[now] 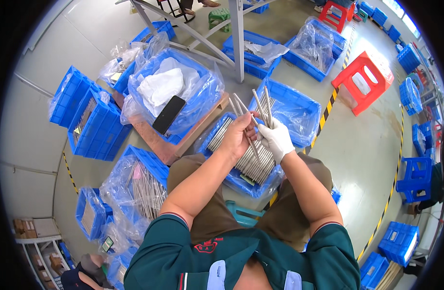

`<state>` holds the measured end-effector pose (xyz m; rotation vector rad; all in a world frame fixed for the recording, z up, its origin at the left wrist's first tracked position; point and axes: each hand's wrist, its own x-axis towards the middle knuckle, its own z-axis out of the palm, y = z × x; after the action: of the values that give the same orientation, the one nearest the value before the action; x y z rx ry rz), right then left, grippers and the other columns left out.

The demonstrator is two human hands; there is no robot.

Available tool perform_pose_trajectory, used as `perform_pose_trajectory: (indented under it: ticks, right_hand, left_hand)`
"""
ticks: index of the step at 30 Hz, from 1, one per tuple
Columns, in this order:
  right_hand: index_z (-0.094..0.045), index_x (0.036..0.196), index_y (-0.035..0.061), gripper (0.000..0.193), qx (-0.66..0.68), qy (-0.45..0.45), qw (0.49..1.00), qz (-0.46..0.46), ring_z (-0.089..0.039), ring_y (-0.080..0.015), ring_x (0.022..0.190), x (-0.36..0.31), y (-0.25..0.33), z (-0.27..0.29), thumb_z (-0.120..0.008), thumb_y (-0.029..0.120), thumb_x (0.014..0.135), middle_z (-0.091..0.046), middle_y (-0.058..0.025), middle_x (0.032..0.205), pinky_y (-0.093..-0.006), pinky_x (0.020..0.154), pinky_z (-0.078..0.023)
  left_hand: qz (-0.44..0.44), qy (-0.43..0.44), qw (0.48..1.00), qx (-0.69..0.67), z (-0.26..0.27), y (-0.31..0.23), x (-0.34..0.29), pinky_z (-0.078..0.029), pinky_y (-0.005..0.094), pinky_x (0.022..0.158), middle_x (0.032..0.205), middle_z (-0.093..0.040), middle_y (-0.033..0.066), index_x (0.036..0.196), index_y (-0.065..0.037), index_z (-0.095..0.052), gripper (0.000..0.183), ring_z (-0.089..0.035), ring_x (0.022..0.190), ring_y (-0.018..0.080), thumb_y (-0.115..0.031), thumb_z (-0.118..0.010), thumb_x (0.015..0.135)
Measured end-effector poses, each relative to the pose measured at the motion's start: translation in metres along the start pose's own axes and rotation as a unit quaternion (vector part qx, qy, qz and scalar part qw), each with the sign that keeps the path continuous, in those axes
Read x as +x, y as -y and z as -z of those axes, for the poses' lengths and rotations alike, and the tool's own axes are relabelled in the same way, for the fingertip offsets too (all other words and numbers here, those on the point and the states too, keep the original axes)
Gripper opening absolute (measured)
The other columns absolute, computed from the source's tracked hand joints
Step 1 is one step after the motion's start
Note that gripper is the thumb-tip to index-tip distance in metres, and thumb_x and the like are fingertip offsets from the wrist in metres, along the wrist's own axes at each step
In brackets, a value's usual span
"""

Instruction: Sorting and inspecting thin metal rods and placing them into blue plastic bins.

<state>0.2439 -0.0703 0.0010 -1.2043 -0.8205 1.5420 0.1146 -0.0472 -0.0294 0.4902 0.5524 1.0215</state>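
Note:
My bare left hand point(238, 137) is closed around thin silver metal rods point(238, 104), whose ends stick out above the fingers. Close beside it, my right hand point(277, 140) in a white glove grips more metal rods point(269, 102), which point upward. The fingertips of both hands nearly meet. Below them, between my knees, a blue crate point(253, 189) lined with clear plastic holds rows of similar rods point(257, 162). Just beyond my right hand stands another blue crate point(306, 108) with a plastic liner and some rods at its left side.
A black phone point(169, 115) and white cloth point(160, 87) lie on a lined blue crate point(135, 92) on a wooden pallet point(157, 147). Rods fill a crate point(147, 188) at my left. A red stool point(361, 82) stands at far right. A metal frame leg point(237, 43) rises ahead.

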Motion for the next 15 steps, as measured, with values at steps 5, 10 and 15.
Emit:
perform_pose_trajectory:
  ticks: [5,10,15]
  right_hand:
    - [-0.055,0.111,0.0028,0.026,0.018,0.017,0.999,-0.040,-0.047,-0.0085,0.047,-0.002,0.006,-0.001,-0.054,0.012,0.086,-0.055,-0.0030,0.066,-0.0218,0.041,-0.037]
    - [-0.057,0.100,0.0026,0.022,-0.193,-0.067,0.977,0.053,-0.047,-0.0080,0.048,0.018,0.002,0.014,-0.055,0.022,0.089,-0.053,-0.0013,0.064,-0.0212,0.040,-0.036]
    - [-0.052,0.072,0.0104,0.027,0.015,0.026,0.996,-0.085,-0.029,-0.0062,0.037,0.017,0.020,0.023,-0.062,0.032,0.085,-0.039,0.0036,0.052,-0.0229,0.036,-0.021]
  left_hand:
    - [-0.016,-0.067,0.995,0.066,-0.007,0.014,-0.009,-0.042,0.0209,0.055,0.079,-0.060,0.0001,0.095,-0.005,-0.059,0.022,-0.055,0.063,0.0082,-0.025,-0.050,0.093]
    - [0.026,-0.054,0.992,0.109,0.003,-0.006,-0.001,-0.037,0.0226,0.051,0.069,-0.050,-0.0003,0.085,-0.004,-0.058,0.023,-0.042,0.056,0.0069,-0.025,-0.051,0.092]
    - [0.163,0.072,0.983,0.047,0.004,-0.005,-0.010,-0.037,0.0239,0.052,0.070,-0.051,0.0001,0.084,-0.004,-0.058,0.028,-0.043,0.057,0.0098,-0.031,-0.054,0.091]
